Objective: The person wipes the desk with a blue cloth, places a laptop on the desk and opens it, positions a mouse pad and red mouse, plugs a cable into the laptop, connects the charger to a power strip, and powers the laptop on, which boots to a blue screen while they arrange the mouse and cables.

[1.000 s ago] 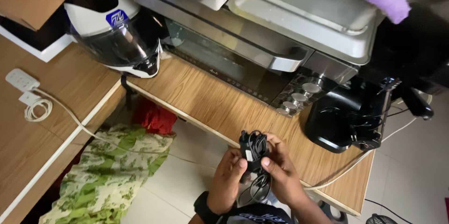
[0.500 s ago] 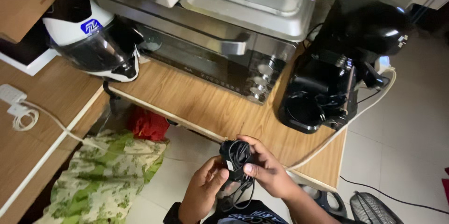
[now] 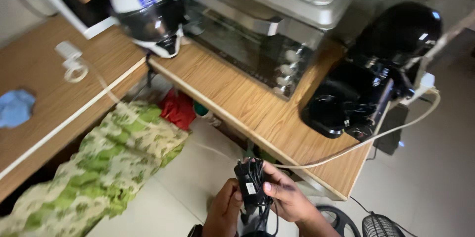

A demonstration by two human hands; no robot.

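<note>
We've got both hands wrapped round a black power adapter (image 3: 250, 185) with its tangled cord, left hand (image 3: 225, 212) underneath, right hand (image 3: 286, 198) thumb on top, just off the wooden desk (image 3: 247, 105) edge, black appliance (image 3: 368, 86) nearby

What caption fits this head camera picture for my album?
Both hands, left hand and right hand, hold a black charger below a wooden table.

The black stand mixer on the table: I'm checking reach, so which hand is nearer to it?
Right. The right hand is below the black stand mixer, nearer its side, on the black adapter. The left hand is farther left, beyond the adapter.
</note>
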